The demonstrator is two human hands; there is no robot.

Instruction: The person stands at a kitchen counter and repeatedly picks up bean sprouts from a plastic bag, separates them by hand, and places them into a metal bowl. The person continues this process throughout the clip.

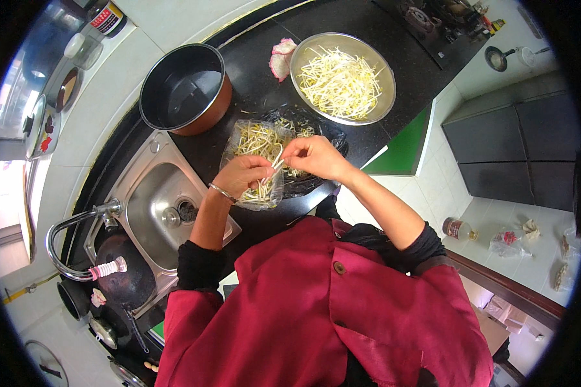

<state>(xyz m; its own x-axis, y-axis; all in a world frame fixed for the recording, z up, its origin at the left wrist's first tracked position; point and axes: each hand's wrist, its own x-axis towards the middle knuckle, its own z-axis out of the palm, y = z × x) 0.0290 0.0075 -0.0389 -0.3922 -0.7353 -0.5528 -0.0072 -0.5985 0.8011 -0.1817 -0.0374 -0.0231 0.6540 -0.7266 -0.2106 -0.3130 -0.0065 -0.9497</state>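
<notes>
Between the fingertips of my left hand (246,173) are pale bean sprouts (278,157), pinched by thumb and forefinger. My right hand (314,156) meets it, thumb and forefinger closed on the tip of a sprout. Both hands are above a clear plastic tray (269,199) filled with bean sprouts. Beside and partly under the tray spreads a black plastic bag (338,138) with sprout scraps on it, some hidden by my right hand. Beyond, a steel bowl (391,92) holds a heap of white sprouts with yellow heads (341,84).
A dark-lined pot (201,118) with water stands left of the bowl, and a pink-edged cloth (282,59) lies by the bowl's rim. At left is a steel sink (157,217) with a curved faucet (53,242) and a dark wok (126,271). A gas stove (419,19) is at far right.
</notes>
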